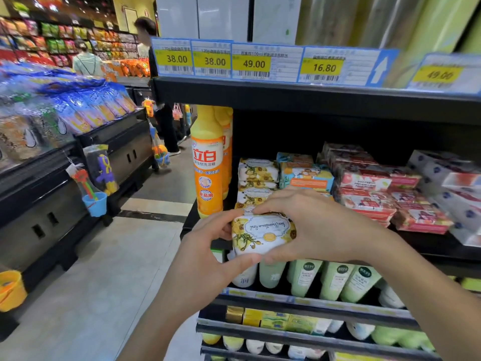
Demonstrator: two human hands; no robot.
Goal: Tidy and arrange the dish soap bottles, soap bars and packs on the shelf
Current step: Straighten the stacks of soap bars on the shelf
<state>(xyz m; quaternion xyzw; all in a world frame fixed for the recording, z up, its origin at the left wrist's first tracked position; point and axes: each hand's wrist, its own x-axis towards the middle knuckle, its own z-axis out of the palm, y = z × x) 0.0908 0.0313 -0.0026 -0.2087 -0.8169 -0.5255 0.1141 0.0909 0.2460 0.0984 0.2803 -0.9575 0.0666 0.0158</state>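
A white soap bar with yellow flowers on its wrapper (263, 234) is held at the shelf's front edge by both hands. My left hand (208, 246) grips its left end, thumb underneath. From the right, my right hand (309, 225) curls over its top and right side. Behind it stands a stack of the same floral soap bars (256, 178). Orange dish soap bottles (207, 162) stand upright at the shelf's left end. Blue-orange soap packs (304, 173) and red soap packs (377, 188) lie further right.
White-and-blue boxes (447, 183) fill the shelf's far right. Price tags (253, 63) hang on the black shelf (312, 97) above. Green and white bottles (335, 280) stand on the shelf below. People stand in the aisle (145, 48) by a snack counter on the left.
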